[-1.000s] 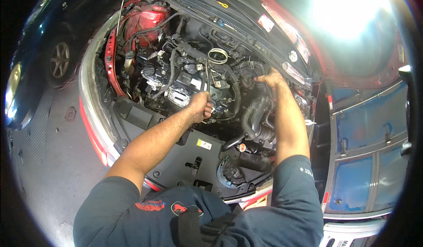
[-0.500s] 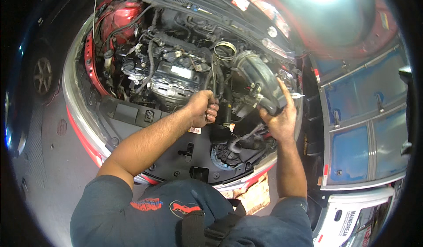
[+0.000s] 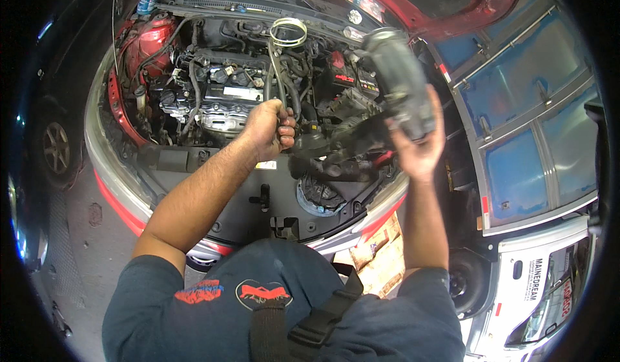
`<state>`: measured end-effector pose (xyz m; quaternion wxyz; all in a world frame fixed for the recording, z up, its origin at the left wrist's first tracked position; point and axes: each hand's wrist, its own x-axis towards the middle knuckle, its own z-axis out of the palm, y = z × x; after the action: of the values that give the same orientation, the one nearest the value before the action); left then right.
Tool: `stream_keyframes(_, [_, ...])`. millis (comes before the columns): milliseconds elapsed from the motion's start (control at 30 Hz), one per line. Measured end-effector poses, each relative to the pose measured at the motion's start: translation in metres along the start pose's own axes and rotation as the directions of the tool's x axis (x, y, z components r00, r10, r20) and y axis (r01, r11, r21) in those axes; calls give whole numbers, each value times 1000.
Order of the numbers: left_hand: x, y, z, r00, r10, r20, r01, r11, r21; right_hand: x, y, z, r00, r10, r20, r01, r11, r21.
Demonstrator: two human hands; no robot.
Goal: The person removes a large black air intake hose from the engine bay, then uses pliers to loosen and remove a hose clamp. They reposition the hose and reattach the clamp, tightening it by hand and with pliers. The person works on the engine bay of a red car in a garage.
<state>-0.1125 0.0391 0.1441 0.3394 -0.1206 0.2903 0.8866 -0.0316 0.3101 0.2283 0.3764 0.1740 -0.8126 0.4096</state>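
Note:
My left hand (image 3: 274, 124) is closed around the long, dark shafts (image 3: 276, 78) of what looks like a tool, topped by or touching a pale ring (image 3: 289, 43) above the engine (image 3: 226, 91). At the right of the engine bay, my right hand (image 3: 418, 144) grips a bulky dark air duct (image 3: 399, 71), raised and blurred by motion, with its fingers round the lower end. Behind the duct, a battery (image 3: 349, 78) shows among dark hoses and housings. The exact form of what my left hand holds is unclear.
The red car's front panel (image 3: 236, 210) lies below my arms. Its raised hood (image 3: 481, 3) is at upper right, a blue-lidded or red-lidded container (image 3: 147, 1) at upper left. A dark car (image 3: 51, 149) stands left, a blue metal-panelled vehicle (image 3: 516, 175) right, cardboard (image 3: 381, 258) on the floor.
My right hand has lifted the duct up and away from the engine, exposing the battery. My left hand, still closed, has risen with the ring and shafts.

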Motion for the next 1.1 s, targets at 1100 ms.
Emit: stream_keyframes(1100, [-21,-91,-46,948,307,-87,-163,698,697,-71,0,92,916,-15,402,122,962,-243])
